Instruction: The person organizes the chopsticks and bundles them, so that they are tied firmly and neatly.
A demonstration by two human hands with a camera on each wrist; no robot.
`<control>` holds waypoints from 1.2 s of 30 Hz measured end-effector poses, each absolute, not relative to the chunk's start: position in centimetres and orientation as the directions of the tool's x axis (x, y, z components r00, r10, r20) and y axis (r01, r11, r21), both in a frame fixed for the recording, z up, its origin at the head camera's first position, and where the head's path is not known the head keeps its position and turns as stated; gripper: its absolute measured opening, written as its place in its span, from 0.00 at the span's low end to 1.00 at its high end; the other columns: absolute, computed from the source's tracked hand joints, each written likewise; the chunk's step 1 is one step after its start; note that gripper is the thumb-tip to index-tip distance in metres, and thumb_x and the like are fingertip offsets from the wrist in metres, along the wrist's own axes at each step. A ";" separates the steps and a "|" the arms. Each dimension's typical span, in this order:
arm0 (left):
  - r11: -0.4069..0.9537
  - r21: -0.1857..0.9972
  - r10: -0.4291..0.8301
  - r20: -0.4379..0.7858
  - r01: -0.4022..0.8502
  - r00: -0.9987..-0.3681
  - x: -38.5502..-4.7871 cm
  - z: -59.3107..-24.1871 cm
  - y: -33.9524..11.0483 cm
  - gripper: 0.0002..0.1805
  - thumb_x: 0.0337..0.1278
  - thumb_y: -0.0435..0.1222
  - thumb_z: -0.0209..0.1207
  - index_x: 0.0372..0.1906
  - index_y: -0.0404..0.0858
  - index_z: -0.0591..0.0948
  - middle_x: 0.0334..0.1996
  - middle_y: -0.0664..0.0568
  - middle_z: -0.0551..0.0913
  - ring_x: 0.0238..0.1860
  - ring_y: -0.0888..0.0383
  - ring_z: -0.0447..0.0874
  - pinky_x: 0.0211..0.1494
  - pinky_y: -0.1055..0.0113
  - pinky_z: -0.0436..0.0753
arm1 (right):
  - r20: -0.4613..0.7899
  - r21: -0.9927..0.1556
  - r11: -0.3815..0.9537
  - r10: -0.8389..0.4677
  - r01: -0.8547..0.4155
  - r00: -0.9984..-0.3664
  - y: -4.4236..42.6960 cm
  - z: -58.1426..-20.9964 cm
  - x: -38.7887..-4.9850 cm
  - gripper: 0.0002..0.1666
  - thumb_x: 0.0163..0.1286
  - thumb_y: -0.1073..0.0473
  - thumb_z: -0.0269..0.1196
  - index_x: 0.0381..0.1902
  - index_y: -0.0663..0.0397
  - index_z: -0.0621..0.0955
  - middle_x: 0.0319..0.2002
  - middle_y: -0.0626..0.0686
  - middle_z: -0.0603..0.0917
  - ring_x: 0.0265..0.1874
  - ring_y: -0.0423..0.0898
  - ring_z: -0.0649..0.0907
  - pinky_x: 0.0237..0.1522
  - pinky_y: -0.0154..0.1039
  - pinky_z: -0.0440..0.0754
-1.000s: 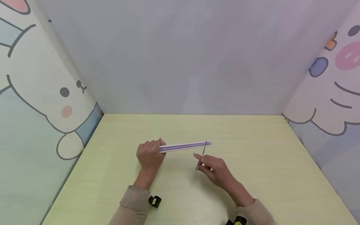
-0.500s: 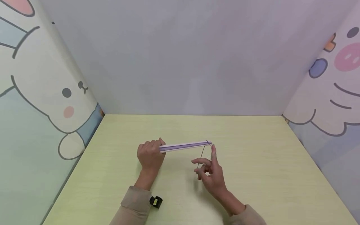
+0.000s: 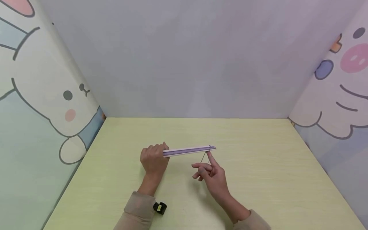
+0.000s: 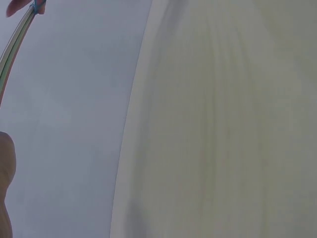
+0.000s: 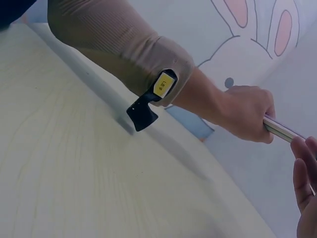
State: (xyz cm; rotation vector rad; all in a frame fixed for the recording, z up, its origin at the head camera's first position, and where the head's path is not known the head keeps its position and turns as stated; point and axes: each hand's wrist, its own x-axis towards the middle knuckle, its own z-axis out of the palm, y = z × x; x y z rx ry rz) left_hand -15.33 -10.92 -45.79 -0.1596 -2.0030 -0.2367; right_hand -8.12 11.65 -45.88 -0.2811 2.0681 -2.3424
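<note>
In the head view my left hand (image 3: 153, 161) grips one end of a slim bundle of purple and white sticks (image 3: 187, 151), which points to the right. A thin rubber band (image 3: 210, 148) goes round the bundle near its free end, and looks blue in the left wrist view. Strands of it stretch down to my right hand (image 3: 215, 182), whose thumb and curled fingers hold the loop. The right index finger (image 3: 212, 158) reaches up to the bundle beside the band. At the edge of the right wrist view, the right fingers (image 5: 300, 173) are partly cut off.
The hands work above a pale yellow table (image 3: 115, 191). A grey back wall (image 3: 195, 64) rises behind it, with cartoon-printed panels (image 3: 34, 105) on both sides. A black strap mount (image 3: 159, 208) sits at the left cuff.
The right hand's index finger has straightened up to the sticks, and the hand has shifted slightly left. The band now sits a little farther from the tip. The left hand stays almost still.
</note>
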 end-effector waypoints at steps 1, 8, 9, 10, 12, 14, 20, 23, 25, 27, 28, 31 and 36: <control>0.972 0.092 0.009 0.906 0.218 -0.422 -15.3 -45.8 -10.9 0.20 0.53 0.33 0.58 0.09 0.38 0.70 0.06 0.50 0.70 0.09 0.53 0.64 0.17 0.59 0.66 | 0.117 -0.986 -0.131 -0.123 -0.101 -0.985 11.8 -45.9 -8.2 0.45 0.76 0.60 0.59 0.80 0.62 0.49 0.44 0.53 0.90 0.30 0.46 0.89 0.33 0.36 0.85; 0.968 0.058 0.036 0.930 0.244 -0.365 -15.2 -45.9 -10.8 0.20 0.51 0.33 0.57 0.08 0.40 0.68 0.06 0.52 0.67 0.09 0.55 0.58 0.15 0.60 0.61 | 0.058 -0.963 -0.269 -0.110 -0.027 -0.992 12.5 -46.1 -8.6 0.38 0.76 0.64 0.57 0.77 0.66 0.54 0.34 0.46 0.89 0.27 0.41 0.87 0.33 0.33 0.83; 0.967 0.059 0.036 0.931 0.248 -0.364 -15.2 -46.0 -10.8 0.19 0.51 0.33 0.57 0.08 0.40 0.68 0.06 0.52 0.68 0.09 0.56 0.58 0.15 0.60 0.60 | 0.065 -0.955 -0.294 -0.119 -0.027 -0.991 12.6 -46.1 -8.7 0.37 0.77 0.65 0.56 0.76 0.69 0.54 0.33 0.46 0.89 0.27 0.40 0.87 0.32 0.33 0.83; 0.966 0.059 0.038 0.931 0.252 -0.363 -15.2 -46.0 -10.8 0.19 0.52 0.34 0.57 0.09 0.39 0.69 0.06 0.51 0.68 0.09 0.56 0.58 0.15 0.60 0.61 | 0.074 -0.947 -0.321 -0.129 -0.029 -0.989 12.6 -46.1 -8.7 0.37 0.77 0.66 0.55 0.75 0.71 0.53 0.33 0.45 0.89 0.27 0.39 0.86 0.32 0.32 0.83; 0.964 0.059 0.041 0.931 0.260 -0.363 -15.1 -46.0 -10.8 0.19 0.52 0.34 0.58 0.09 0.40 0.70 0.06 0.52 0.69 0.09 0.56 0.58 0.15 0.60 0.62 | 0.086 -0.923 -0.385 -0.149 -0.022 -0.985 12.7 -46.1 -8.9 0.37 0.77 0.66 0.54 0.74 0.75 0.51 0.32 0.44 0.88 0.27 0.38 0.86 0.32 0.31 0.82; 0.962 0.055 0.048 0.930 0.267 -0.364 -15.1 -46.0 -10.8 0.18 0.52 0.34 0.58 0.10 0.40 0.70 0.07 0.51 0.70 0.09 0.56 0.59 0.15 0.60 0.63 | 0.103 -0.887 -0.461 -0.170 -0.013 -0.980 12.8 -46.0 -9.0 0.37 0.78 0.66 0.52 0.73 0.78 0.47 0.32 0.44 0.88 0.27 0.37 0.85 0.32 0.29 0.82; 0.956 0.039 0.066 0.937 0.290 -0.344 -15.0 -45.9 -10.8 0.17 0.51 0.34 0.59 0.10 0.39 0.71 0.07 0.51 0.71 0.09 0.56 0.60 0.15 0.62 0.62 | 0.202 -0.762 -0.648 -0.206 -0.021 -0.957 13.3 -46.2 -9.3 0.23 0.77 0.70 0.43 0.66 0.72 0.57 0.32 0.45 0.88 0.27 0.38 0.86 0.34 0.29 0.81; 0.954 0.032 0.070 0.943 0.300 -0.324 -15.0 -45.8 -10.8 0.18 0.51 0.34 0.59 0.10 0.39 0.71 0.07 0.51 0.71 0.09 0.56 0.60 0.14 0.62 0.63 | 0.281 -0.721 -0.692 -0.232 -0.045 -0.931 13.6 -46.3 -9.4 0.17 0.82 0.65 0.39 0.62 0.61 0.68 0.35 0.46 0.88 0.30 0.39 0.87 0.36 0.31 0.81; 0.952 0.023 0.077 0.948 0.304 -0.310 -15.0 -45.7 -10.8 0.18 0.51 0.34 0.59 0.10 0.39 0.70 0.07 0.51 0.71 0.08 0.56 0.61 0.15 0.61 0.64 | 0.321 -0.694 -0.718 -0.252 -0.046 -0.913 13.7 -46.3 -9.6 0.20 0.84 0.59 0.39 0.63 0.57 0.73 0.37 0.47 0.88 0.32 0.40 0.88 0.38 0.31 0.82; 0.951 0.011 0.086 0.951 0.310 -0.298 -15.0 -45.7 -10.9 0.18 0.51 0.34 0.59 0.10 0.39 0.70 0.07 0.52 0.71 0.08 0.56 0.61 0.15 0.61 0.65 | 0.349 -0.680 -0.732 -0.267 -0.047 -0.899 13.9 -46.3 -9.7 0.24 0.85 0.53 0.37 0.64 0.56 0.74 0.38 0.47 0.89 0.33 0.41 0.88 0.39 0.31 0.82; 0.950 0.003 0.094 0.951 0.313 -0.293 -15.0 -45.7 -10.9 0.18 0.51 0.35 0.59 0.10 0.39 0.70 0.07 0.52 0.72 0.08 0.56 0.61 0.15 0.61 0.66 | 0.354 -0.674 -0.737 -0.271 -0.043 -0.895 14.0 -46.3 -9.8 0.25 0.85 0.52 0.37 0.64 0.57 0.74 0.38 0.47 0.89 0.33 0.41 0.88 0.39 0.32 0.82; 0.948 -0.024 0.120 0.951 0.318 -0.284 -15.0 -45.7 -11.0 0.19 0.52 0.36 0.59 0.10 0.40 0.69 0.08 0.52 0.72 0.08 0.57 0.62 0.15 0.61 0.68 | 0.358 -0.681 -0.730 -0.267 -0.055 -0.895 14.2 -46.2 -10.0 0.25 0.85 0.54 0.37 0.64 0.60 0.74 0.37 0.48 0.89 0.33 0.41 0.88 0.38 0.32 0.83; 0.942 -0.057 0.156 0.946 0.331 -0.283 -15.0 -45.6 -11.0 0.20 0.55 0.37 0.59 0.10 0.40 0.69 0.08 0.53 0.72 0.09 0.57 0.63 0.17 0.61 0.70 | 0.372 -0.782 -0.601 -0.237 -0.165 -0.898 14.8 -46.1 -10.4 0.19 0.83 0.62 0.42 0.59 0.57 0.78 0.36 0.48 0.88 0.32 0.41 0.88 0.37 0.32 0.84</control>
